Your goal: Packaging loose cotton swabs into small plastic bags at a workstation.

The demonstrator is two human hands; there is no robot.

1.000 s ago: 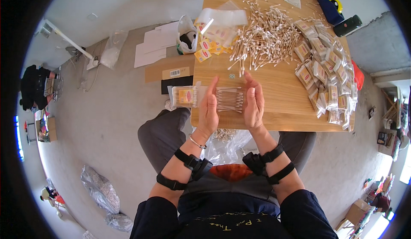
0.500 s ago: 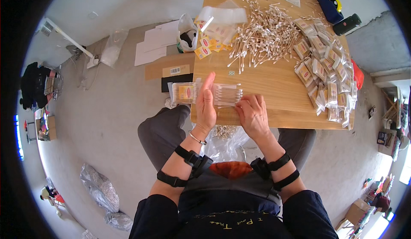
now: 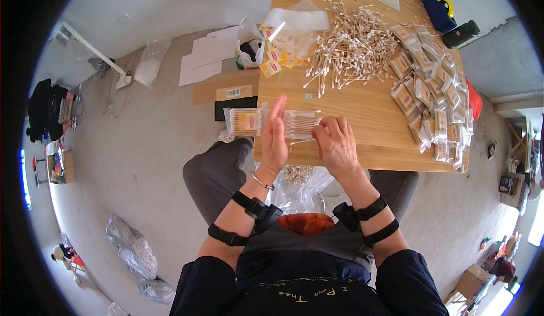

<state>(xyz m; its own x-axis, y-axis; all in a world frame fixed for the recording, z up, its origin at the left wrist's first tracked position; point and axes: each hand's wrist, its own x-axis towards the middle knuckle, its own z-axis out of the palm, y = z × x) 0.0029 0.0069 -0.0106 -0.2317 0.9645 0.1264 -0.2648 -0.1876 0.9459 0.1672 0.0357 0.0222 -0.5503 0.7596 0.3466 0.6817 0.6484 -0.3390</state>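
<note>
My left hand (image 3: 275,140) stands edge-on with its fingers stretched out, resting across a clear bag of cotton swabs near the table's left edge. On its left side lies the packed part of the bag, with swabs in a row and a yellow card (image 3: 246,122). To the right of the palm, a row of loose-ended cotton swabs (image 3: 302,124) sticks out of the bag. My right hand (image 3: 338,145) is closed at these ends, pinching a single cotton swab (image 3: 303,141) that points left, apart from the row. Its fingertips partly hide the row's right ends.
A big heap of cotton swabs (image 3: 354,50) covers the far middle of the table (image 3: 368,140). Filled swab packets (image 3: 433,98) pile up on the right. Yellow cards (image 3: 272,67) and clear bags (image 3: 294,24) lie at the far left. A tape dispenser (image 3: 436,13) and dark cylinder (image 3: 460,34) stand far right.
My right hand has shifted slightly right and up, and one cotton swab now sticks out from it, separated from the row. My left hand keeps its place on the bag.
</note>
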